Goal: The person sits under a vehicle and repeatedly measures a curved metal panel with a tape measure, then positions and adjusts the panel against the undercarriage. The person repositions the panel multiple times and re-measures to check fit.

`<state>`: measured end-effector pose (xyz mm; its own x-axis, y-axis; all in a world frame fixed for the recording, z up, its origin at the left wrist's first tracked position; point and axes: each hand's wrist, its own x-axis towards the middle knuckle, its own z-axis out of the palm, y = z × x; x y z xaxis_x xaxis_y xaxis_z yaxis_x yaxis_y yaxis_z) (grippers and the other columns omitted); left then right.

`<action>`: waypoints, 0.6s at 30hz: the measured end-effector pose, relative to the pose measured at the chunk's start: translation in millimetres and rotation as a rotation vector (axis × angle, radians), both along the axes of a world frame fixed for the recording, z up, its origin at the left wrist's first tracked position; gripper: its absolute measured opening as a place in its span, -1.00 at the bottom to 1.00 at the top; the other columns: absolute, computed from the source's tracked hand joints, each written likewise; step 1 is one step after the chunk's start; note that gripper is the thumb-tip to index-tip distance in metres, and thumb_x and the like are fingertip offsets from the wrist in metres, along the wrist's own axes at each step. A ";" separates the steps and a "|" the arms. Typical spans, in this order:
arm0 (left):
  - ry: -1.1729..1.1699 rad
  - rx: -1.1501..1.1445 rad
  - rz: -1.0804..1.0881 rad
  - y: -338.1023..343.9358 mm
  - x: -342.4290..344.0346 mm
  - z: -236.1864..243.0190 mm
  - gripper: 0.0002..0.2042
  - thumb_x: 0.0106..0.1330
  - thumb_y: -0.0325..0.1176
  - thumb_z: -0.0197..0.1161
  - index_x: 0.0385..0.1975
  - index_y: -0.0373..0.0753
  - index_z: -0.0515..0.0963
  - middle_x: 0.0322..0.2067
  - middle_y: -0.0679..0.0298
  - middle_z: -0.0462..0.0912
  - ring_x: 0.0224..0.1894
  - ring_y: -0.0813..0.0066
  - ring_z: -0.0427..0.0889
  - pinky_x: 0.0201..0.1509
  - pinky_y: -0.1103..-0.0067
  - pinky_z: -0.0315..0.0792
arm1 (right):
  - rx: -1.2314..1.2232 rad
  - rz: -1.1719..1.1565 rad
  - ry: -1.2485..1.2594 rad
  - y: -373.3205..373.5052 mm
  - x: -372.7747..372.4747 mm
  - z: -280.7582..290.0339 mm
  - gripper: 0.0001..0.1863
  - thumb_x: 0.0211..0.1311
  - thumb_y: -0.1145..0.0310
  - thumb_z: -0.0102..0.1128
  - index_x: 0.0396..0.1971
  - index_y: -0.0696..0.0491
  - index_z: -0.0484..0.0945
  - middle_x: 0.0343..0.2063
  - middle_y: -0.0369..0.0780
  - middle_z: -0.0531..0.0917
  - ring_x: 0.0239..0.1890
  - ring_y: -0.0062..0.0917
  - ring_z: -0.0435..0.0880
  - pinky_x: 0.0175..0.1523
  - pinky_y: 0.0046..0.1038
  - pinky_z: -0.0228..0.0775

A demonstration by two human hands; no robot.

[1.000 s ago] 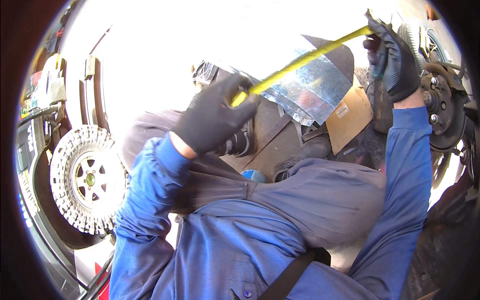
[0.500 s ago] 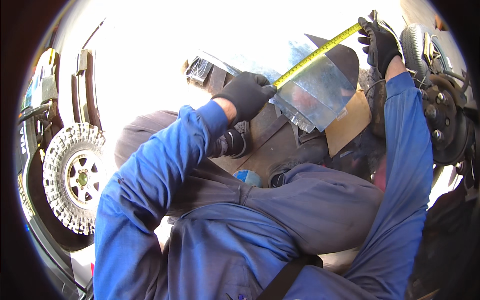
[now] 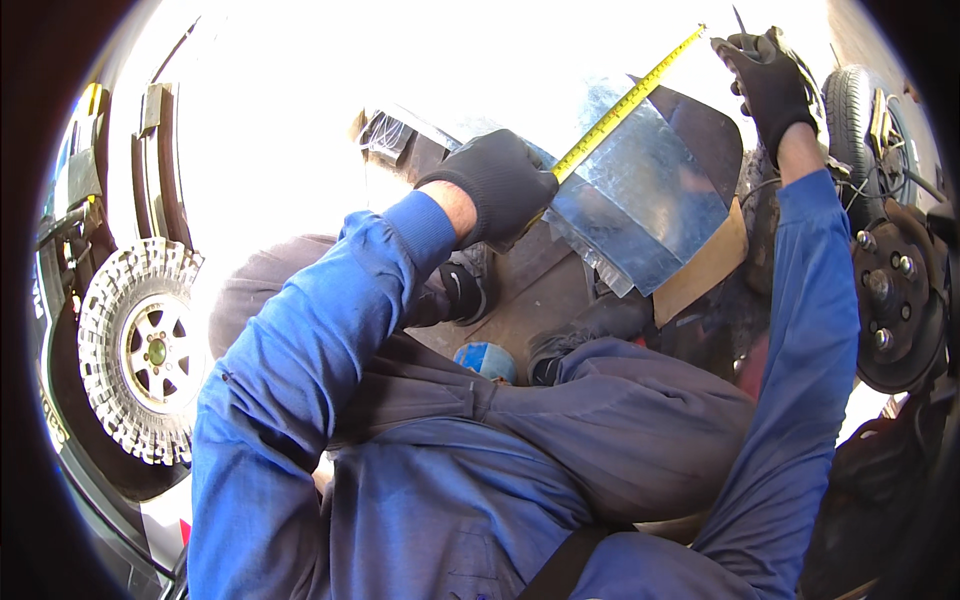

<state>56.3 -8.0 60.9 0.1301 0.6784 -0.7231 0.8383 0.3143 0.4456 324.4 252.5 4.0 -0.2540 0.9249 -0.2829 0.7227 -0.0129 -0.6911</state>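
My gloved left hand (image 3: 500, 187) is closed around a tape measure, whose case is mostly hidden by the fingers. Its yellow blade (image 3: 622, 110) runs out up and to the right, over a shiny metal sheet (image 3: 655, 180), and its hooked end hangs free. Just right of that end is my gloved right hand (image 3: 770, 90), apart from it. Its fingers are curled around a thin dark pointed tool (image 3: 739, 20), too small to name exactly. Beneath the metal sheet lie a dark panel (image 3: 703, 135) and a piece of brown cardboard (image 3: 708, 262).
A wheel hub with studs (image 3: 880, 288) and a tyre (image 3: 848, 125) stand close to my right arm. On the left is a knobbly off-road wheel (image 3: 155, 350) beside a vehicle. A blue and tan round object (image 3: 486, 360) lies between my legs, and clear strands (image 3: 385, 135) lie beyond my left hand.
My right hand has let go of the tape's end and moved slightly right and down; the blade's tip is now free. The thin dark tool's point shows more clearly above that hand.
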 end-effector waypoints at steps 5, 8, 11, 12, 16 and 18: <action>0.024 0.000 0.057 5.0 1.4 -4.4 -0.61 0.41 -0.04 0.35 -0.12 -0.25 0.89 -0.33 -0.06 0.87 -0.32 0.13 0.86 -0.05 0.30 0.72 | 0.011 0.368 0.095 -38.0 2.5 32.3 -0.63 0.47 0.07 0.49 0.00 0.07 0.77 -0.35 -0.40 0.70 -0.36 -0.78 0.60 -0.33 -0.60 0.43; 0.080 0.076 -0.091 4.7 4.2 -7.3 -0.62 0.43 -0.06 0.32 -0.10 -0.24 0.89 -0.29 -0.08 0.87 -0.28 0.04 0.88 0.00 0.25 0.72 | 0.045 0.550 0.001 -68.0 -4.0 38.6 -0.62 0.56 0.10 0.40 0.06 0.13 0.76 -0.24 -0.21 0.84 -0.23 -0.57 0.77 -0.01 -0.39 0.65; 0.121 0.144 -0.189 4.3 6.6 -8.0 -0.63 0.46 -0.09 0.28 -0.08 -0.23 0.88 -0.26 -0.09 0.87 -0.24 -0.02 0.87 0.04 0.21 0.71 | -0.136 0.556 0.028 -88.4 -9.0 46.2 -0.59 0.54 0.20 0.35 0.14 0.23 0.69 -0.22 -0.29 0.77 -0.16 -0.70 0.65 0.01 -0.46 0.58; 0.141 0.154 -0.222 4.5 7.8 -7.9 -0.63 0.47 -0.11 0.27 -0.07 -0.23 0.88 -0.26 -0.10 0.87 -0.23 -0.03 0.87 0.05 0.20 0.71 | -0.237 0.544 0.016 -90.6 -8.7 50.6 -0.51 0.56 0.17 0.31 0.23 0.27 0.65 -0.11 -0.20 0.81 -0.12 -0.63 0.68 0.06 -0.42 0.60; 0.166 0.104 -0.203 5.8 11.7 -7.5 -0.64 0.50 -0.13 0.23 -0.05 -0.24 0.86 -0.25 -0.12 0.85 -0.20 -0.05 0.87 0.06 0.19 0.70 | -0.169 0.604 0.041 -107.1 -3.8 55.3 -0.47 0.59 0.19 0.25 0.32 0.27 0.61 -0.01 -0.12 0.81 -0.04 -0.55 0.72 0.15 -0.41 0.59; 0.167 0.117 -0.188 4.7 12.9 -8.1 -0.63 0.51 -0.12 0.22 -0.05 -0.25 0.86 -0.26 -0.13 0.84 -0.19 -0.06 0.87 0.07 0.19 0.70 | -0.139 0.662 0.105 -119.3 3.3 51.3 -0.48 0.59 0.23 0.25 0.34 0.28 0.60 0.02 -0.09 0.80 0.01 -0.53 0.72 0.20 -0.42 0.58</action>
<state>69.3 -3.2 52.8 0.1476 0.7336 -0.6634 0.9419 0.1004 0.3206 327.7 133.2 55.3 -0.7861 0.5222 -0.3306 0.5380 0.3149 -0.7819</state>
